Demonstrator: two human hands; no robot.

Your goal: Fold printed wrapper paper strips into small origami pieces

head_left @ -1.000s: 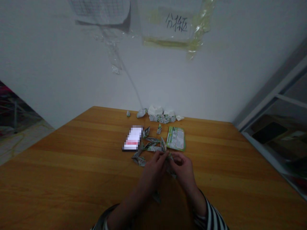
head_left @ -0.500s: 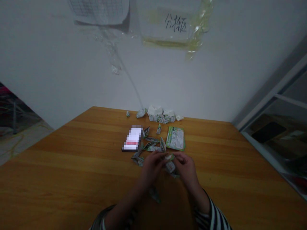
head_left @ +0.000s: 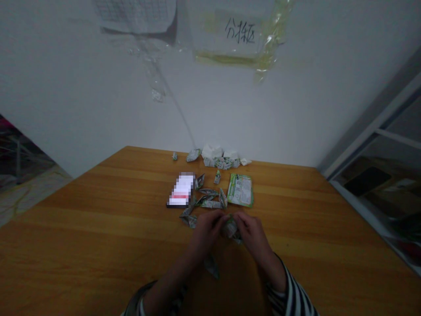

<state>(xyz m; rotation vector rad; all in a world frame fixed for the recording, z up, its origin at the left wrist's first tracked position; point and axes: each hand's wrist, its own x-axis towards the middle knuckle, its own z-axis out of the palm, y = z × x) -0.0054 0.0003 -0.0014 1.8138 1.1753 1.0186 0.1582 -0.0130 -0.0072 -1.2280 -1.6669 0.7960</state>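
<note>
Pinching printed paper [head_left: 231, 227], set between the two hands [head_left: 206, 229]

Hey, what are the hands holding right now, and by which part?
A piece of printed paper, seemingly pinched near its upper edge by the left hand and the right hand.

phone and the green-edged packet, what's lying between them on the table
In the head view, several folded printed pieces lie between the phone and the green-edged packet, along with a small green-and-white piece.
</note>
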